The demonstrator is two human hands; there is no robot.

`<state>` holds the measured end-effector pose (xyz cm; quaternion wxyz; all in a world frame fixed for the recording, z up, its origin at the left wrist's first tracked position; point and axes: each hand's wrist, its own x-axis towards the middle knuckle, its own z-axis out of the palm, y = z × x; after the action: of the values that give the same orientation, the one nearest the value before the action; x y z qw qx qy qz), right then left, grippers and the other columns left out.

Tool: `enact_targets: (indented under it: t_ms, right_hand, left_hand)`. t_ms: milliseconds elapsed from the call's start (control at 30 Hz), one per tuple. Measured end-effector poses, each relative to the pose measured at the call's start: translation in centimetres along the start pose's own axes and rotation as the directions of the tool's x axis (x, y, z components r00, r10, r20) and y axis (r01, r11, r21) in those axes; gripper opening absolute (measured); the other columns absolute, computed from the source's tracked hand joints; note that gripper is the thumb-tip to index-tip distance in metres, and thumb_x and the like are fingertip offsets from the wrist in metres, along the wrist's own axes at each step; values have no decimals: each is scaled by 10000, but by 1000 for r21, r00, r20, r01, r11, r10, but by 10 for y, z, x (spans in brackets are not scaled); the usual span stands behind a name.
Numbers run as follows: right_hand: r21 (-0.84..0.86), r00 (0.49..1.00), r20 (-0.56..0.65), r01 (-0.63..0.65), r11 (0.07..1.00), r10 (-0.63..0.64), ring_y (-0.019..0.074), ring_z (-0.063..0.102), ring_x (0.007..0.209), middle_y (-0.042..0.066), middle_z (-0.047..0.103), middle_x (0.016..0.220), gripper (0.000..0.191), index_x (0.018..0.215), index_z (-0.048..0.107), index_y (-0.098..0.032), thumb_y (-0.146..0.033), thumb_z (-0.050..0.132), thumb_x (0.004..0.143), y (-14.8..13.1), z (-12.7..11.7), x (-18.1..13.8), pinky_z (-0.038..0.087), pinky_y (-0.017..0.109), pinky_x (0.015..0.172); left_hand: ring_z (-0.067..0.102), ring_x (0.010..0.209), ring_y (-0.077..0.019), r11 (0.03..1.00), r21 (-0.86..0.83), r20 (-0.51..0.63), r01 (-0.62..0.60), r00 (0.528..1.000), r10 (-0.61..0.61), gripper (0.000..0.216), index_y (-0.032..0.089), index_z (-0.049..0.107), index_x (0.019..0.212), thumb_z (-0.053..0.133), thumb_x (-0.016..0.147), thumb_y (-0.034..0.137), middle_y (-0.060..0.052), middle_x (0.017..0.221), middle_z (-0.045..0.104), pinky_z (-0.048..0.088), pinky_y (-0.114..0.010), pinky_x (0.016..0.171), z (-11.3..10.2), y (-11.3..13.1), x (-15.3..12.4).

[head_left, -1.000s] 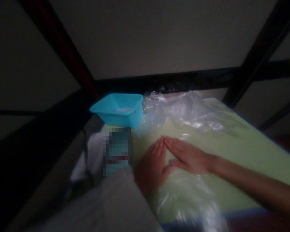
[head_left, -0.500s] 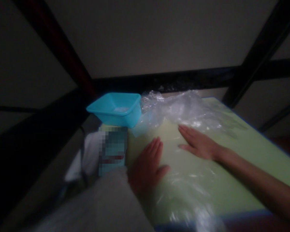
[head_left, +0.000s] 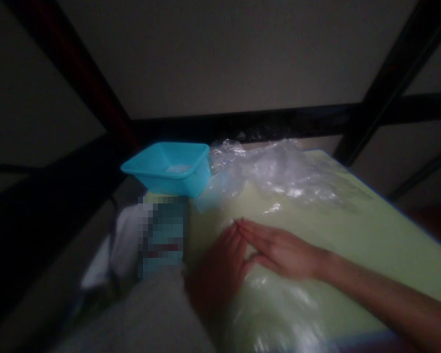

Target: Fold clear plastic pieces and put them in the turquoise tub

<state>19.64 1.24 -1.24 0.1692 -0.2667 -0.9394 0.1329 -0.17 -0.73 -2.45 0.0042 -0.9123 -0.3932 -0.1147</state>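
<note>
Clear plastic sheeting (head_left: 279,171) lies spread and wrinkled over a pale green tabletop (head_left: 367,235) with a blue edge. My left hand (head_left: 220,264) rests flat on the plastic, fingers stretched out and pointing away from me. My right hand (head_left: 279,245) also lies flat on it, its fingers pointing left. The fingertips and thumbs of the two hands meet, leaving a small gap between them. Neither hand grips anything. Glossy creases show in the plastic in front of and behind the hands.
A turquoise plastic basin (head_left: 169,166) with something pale inside stands at the table's far left corner. Nearer me is a pixelated bluish-green item (head_left: 165,235), with white cloth (head_left: 127,233) left of it. A wall with dark beams rises behind.
My right hand has slid left and toward me until its fingertips met my left hand. The left hand stays flat on the plastic. The view has shifted slightly.
</note>
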Motion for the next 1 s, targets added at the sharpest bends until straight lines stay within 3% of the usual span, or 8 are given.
enact_targets:
  t_ms: [133, 367, 600, 800, 1000]
  right_hand:
    - [-38, 998, 12, -68, 997, 68, 232, 175, 1410, 182, 185, 1524, 743, 1495, 99, -82, -487, 398, 947, 8, 2, -6, 229, 404, 1148]
    - [-92, 991, 77, -104, 990, 111, 248, 159, 1415, 153, 170, 1531, 761, 1494, 137, -105, -568, 355, 931, 25, -5, -16, 196, 419, 1152]
    - [-171, 988, 27, -147, 974, 154, 258, 210, 1400, 133, 176, 1527, 749, 1504, 102, -152, -566, 352, 933, 40, -13, -26, 200, 431, 1150]
    - [-233, 975, 8, -212, 949, 220, 281, 226, 1392, 136, 221, 1519, 738, 1496, 143, -158, -594, 316, 926, 50, -20, -35, 195, 502, 1138]
    - [-243, 957, -99, -288, 926, 272, 299, 247, 1385, 181, 262, 1500, 768, 1469, 250, -106, -620, 345, 906, 45, -29, -32, 250, 490, 1124]
  left_hand:
    - [301, 1373, -314, 1000, 17, 51, -17, 999, 16, 539, 21, 397, 1331, 344, 956, 405, -224, 1437, 385, 332, -478, 1110, -6, 0, 2]
    - [170, 1414, -323, 999, 31, 164, -5, 986, 0, 574, 53, 311, 1403, 429, 913, 327, -170, 1522, 243, 259, -486, 1140, -11, 0, 1]
    - [180, 1417, -296, 1000, 10, 127, -15, 992, 13, 596, 74, 244, 1434, 418, 920, 320, -164, 1520, 252, 268, -478, 1131, -10, -1, 2]
    - [167, 1420, -301, 1000, -11, 117, -2, 993, 3, 578, 66, 289, 1412, 439, 917, 323, -170, 1516, 259, 246, -487, 1139, -9, -1, 3]
    - [175, 1418, -294, 999, -36, 130, 32, 991, -27, 608, 59, 286, 1414, 482, 888, 293, -177, 1519, 245, 254, -470, 1141, -12, 1, 5]
